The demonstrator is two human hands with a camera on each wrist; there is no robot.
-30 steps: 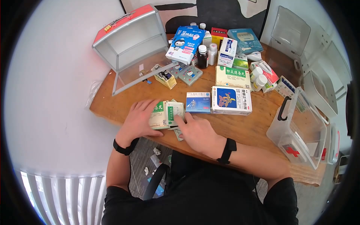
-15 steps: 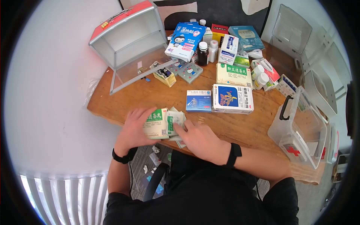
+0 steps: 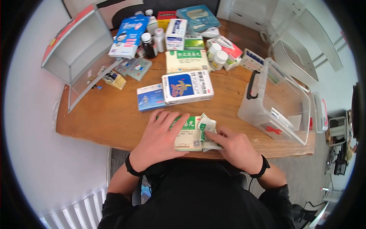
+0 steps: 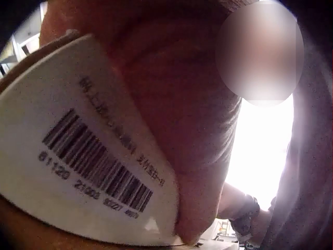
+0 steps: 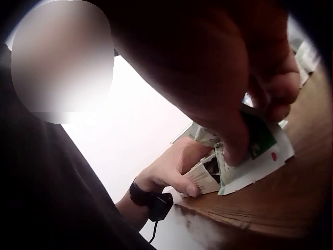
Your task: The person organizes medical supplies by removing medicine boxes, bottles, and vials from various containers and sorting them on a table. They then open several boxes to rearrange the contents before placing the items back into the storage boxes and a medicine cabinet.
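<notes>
Near the table's front edge lies a cream and green medicine box (image 3: pixel 188 134), its barcoded end (image 4: pixel 99 161) large in the left wrist view. The left hand (image 3: pixel 160 135) grips the box from its left side, fingers over the top and thumb at the near edge. At the box's right end, green and white packets (image 3: pixel 207 127) stick out of the opening. The right hand (image 3: pixel 238 148) pinches them between thumb and fingers; in the right wrist view its thumb lies on a packet (image 5: pixel 260 169) at the torn box end.
Beyond the hands lie a blue box (image 3: pixel 150 97) and a white box (image 3: pixel 188 87). Bottles and more boxes stand at the back. On the right is a clear bin (image 3: pixel 284 103) with a red cross; an open red-topped case (image 3: pixel 82 44) stands at the left.
The head view has turned to the right, so the table things appear further left. Both hands remain on the box and packets, and the packets look more crumpled against the box end.
</notes>
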